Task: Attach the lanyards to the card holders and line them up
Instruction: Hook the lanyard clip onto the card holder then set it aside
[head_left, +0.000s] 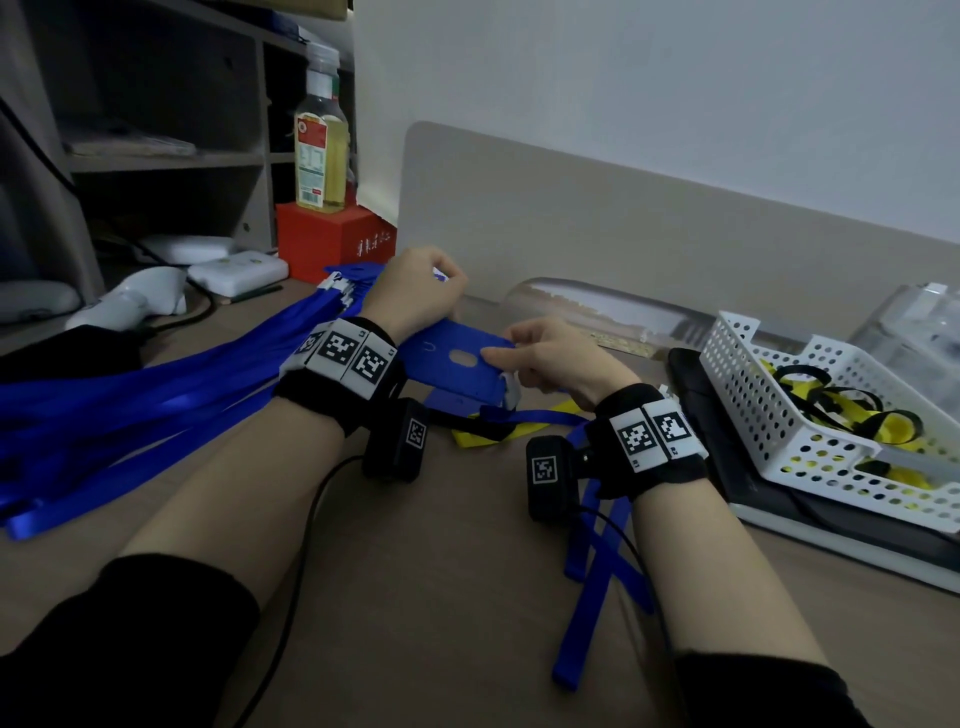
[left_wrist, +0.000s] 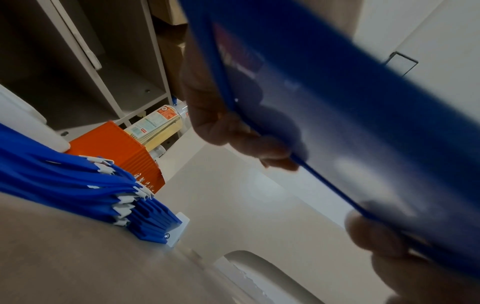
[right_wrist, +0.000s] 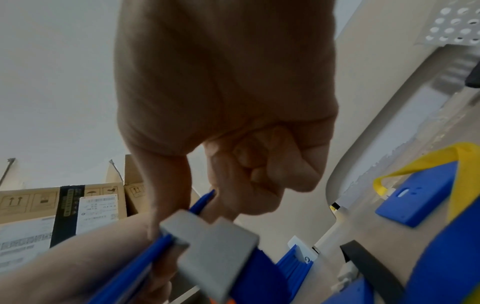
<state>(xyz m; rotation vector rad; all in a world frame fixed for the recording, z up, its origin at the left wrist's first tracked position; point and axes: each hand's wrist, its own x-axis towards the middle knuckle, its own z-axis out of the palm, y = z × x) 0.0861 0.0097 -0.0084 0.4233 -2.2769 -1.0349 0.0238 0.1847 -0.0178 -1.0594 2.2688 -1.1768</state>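
Note:
Both hands hold one blue card holder (head_left: 457, 364) just above the desk. My left hand (head_left: 415, 291) grips its far end, with the fingers curled over its edge (left_wrist: 259, 144). At the near end my right hand (head_left: 540, 358) pinches the holder (right_wrist: 200, 203), beside a grey lanyard clip (head_left: 511, 389) (right_wrist: 210, 244) fixed there. A blue lanyard (head_left: 597, 561) trails from the clip past my right wrist. A row of blue card holders (left_wrist: 153, 218) with their lanyards (head_left: 130, 395) fanned out lies at the left. Another blue holder (right_wrist: 415, 197) lies on the desk against a yellow lanyard (head_left: 498, 431).
A white perforated basket (head_left: 810, 405) with yellow and black lanyards stands at the right on a dark pad. A red box (head_left: 332, 239) with a bottle (head_left: 319, 140) on it stands behind the row. A shelf unit and white devices fill the far left.

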